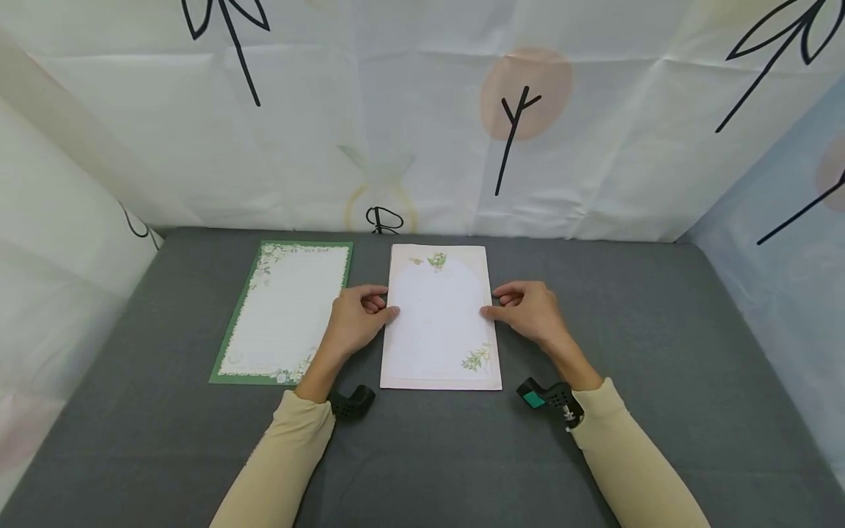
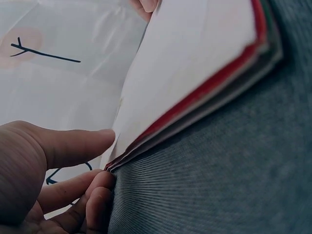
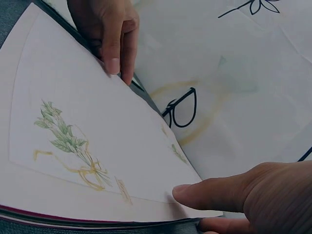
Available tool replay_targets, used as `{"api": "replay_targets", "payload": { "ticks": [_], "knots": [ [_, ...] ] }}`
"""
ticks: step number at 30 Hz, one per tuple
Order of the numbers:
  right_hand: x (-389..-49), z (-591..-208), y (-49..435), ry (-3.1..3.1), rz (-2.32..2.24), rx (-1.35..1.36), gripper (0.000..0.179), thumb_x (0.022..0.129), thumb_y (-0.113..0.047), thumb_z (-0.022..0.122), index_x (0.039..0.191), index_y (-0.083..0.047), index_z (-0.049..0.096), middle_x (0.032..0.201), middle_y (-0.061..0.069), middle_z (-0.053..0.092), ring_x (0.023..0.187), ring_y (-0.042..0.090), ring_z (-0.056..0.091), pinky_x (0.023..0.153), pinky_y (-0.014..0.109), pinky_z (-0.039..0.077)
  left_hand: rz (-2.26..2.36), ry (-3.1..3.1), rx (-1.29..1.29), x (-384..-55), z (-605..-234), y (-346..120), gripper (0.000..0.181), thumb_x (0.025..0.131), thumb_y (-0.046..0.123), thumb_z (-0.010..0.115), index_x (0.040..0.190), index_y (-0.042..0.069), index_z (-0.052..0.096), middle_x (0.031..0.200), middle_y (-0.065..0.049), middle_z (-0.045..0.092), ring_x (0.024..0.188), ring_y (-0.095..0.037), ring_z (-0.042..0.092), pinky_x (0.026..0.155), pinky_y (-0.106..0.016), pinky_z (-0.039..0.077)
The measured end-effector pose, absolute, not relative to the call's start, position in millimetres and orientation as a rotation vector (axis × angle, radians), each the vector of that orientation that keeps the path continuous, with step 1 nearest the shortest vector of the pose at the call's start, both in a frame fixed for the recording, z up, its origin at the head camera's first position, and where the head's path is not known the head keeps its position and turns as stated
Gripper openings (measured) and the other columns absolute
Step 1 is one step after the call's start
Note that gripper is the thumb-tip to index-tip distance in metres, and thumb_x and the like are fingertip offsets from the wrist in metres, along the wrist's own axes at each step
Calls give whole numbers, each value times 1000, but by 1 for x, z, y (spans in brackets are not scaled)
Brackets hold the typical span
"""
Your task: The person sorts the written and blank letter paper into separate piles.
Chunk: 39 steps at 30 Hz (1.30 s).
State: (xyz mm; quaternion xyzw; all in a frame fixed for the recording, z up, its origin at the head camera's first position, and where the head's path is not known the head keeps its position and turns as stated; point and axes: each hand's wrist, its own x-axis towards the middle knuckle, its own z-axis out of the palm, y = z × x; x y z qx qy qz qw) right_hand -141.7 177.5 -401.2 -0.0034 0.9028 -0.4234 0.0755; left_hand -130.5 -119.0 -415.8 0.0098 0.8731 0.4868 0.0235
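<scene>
A stack of stationery paper (image 1: pixel 437 323) lies upright in the middle of the table, its top sheet pale with green leaf sprigs. Red, green and grey edges of sheets beneath show in the left wrist view. My left hand (image 1: pixel 355 321) pinches the stack's left edge, thumb on top and fingers below. At the opposite edge my right hand (image 1: pixel 528 312) pinches the stack the same way; its thumb (image 3: pixel 204 192) presses the top sheet in the right wrist view. Left of the stack is a green-bordered floral sheet (image 1: pixel 284 308), partly covered by my left hand.
A dark grey cloth (image 1: pixel 660 367) covers the table. White fabric (image 1: pixel 422 147) with printed plant drawings hangs behind it, with more fabric at the left (image 1: pixel 53 293) and right (image 1: pixel 779 293). Black wrist devices (image 1: pixel 353 402) are worn on both arms.
</scene>
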Motion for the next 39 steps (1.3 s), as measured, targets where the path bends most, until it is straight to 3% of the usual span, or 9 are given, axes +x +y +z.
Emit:
{"api": "replay_targets", "payload": {
  "ticks": [10,28,39],
  "knots": [
    [-142,-402,174,2665,-1334,11,33,87,-16,81,112,4,74,98,13,70,84,24,62,69,32,49,1529,2704,15,-129,-415,-120,39,84,2,80,121,-6,69,95,-15,66,87,-27,59,80,-37,48],
    [-140,-398,174,2511,-1606,15,30,89,-10,77,115,6,72,101,17,71,83,17,64,75,28,52,1673,2700,-23,-126,-417,-118,38,80,-4,81,116,-3,70,91,-15,66,83,-27,58,78,-36,48],
    [-139,-401,171,2497,-1726,18,29,87,0,78,113,8,69,88,13,72,76,15,63,69,23,51,1838,2608,-11,-127,-416,-117,31,82,-7,78,113,-3,72,89,-17,66,79,-23,58,71,-22,47]
  ]
}}
